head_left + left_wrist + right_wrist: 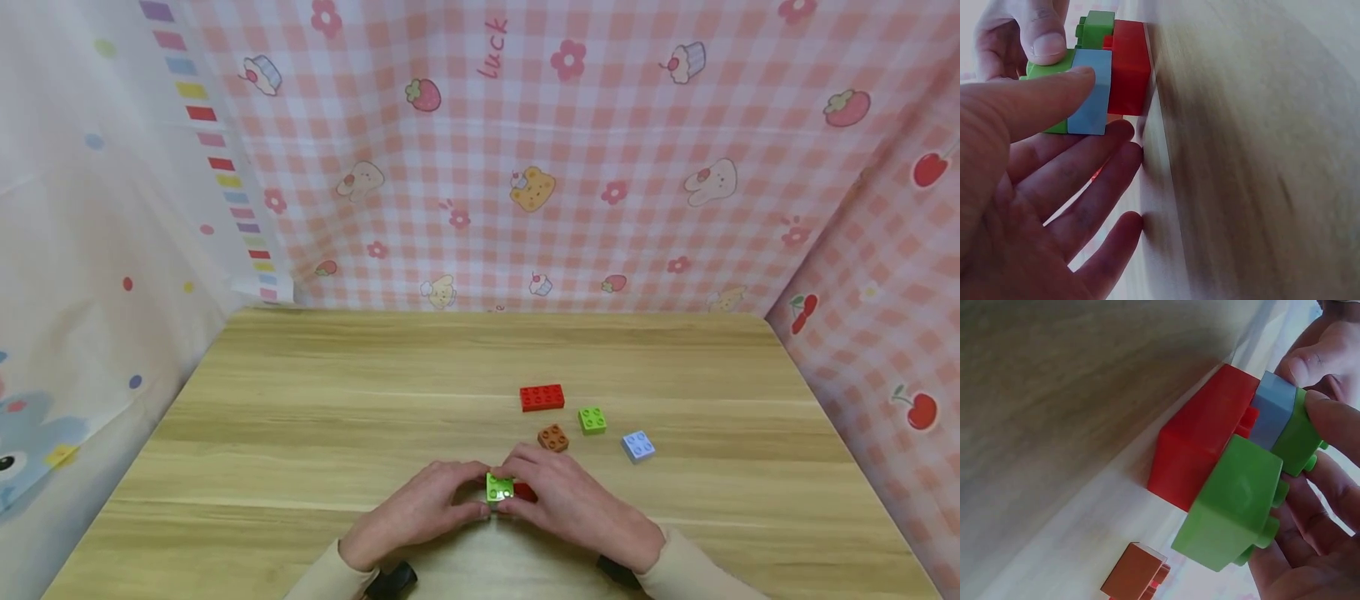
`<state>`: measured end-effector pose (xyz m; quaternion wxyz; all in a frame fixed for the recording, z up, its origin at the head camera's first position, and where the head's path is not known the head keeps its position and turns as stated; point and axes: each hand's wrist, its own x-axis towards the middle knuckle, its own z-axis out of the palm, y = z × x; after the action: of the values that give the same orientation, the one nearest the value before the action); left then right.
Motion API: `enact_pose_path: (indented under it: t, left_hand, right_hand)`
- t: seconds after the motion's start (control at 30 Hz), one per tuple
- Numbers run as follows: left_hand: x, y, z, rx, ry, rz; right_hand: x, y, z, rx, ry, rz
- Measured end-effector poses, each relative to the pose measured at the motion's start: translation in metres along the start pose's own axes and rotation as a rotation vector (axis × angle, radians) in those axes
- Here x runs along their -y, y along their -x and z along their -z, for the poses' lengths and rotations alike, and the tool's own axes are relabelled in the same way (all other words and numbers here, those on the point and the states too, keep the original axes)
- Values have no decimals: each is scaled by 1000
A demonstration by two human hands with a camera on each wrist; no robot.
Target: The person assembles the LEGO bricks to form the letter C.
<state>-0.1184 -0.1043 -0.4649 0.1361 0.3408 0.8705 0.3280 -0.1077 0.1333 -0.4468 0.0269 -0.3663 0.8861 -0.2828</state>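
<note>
Between the two hands stands a small brick build on the table. Its base is a red brick, which bears a light blue brick at one end and a green brick at the other. Another green brick tops the light blue one. My left hand holds the light blue brick between thumb and forefinger, its other fingers spread below. From the right, my right hand pinches the upper green brick with thumb and fingers. In the head view, this hand hides most of the red base.
Beyond the hands lie loose bricks: a long red one, a green one, a brown one and a light blue one. The wooden table meets a pink checked curtain at the back.
</note>
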Motion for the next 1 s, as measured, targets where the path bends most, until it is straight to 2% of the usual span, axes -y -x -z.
enact_pose_path:
  t: [0.3,0.53,0.8,1.0]
  left_hand:
    - [-1,-1,0,12,2,20]
    - [-2,-2,1,10,7,18]
    - [-7,1,2,4,12,79]
    - [-9,0,1,-31,71,50]
  right_hand:
    - [0,1,0,-8,-5,-30]
    - [1,6,4,-4,27,-82]
    - [-2,17,12,-9,2,-95]
    - [-8,25,19,-2,-12,-98]
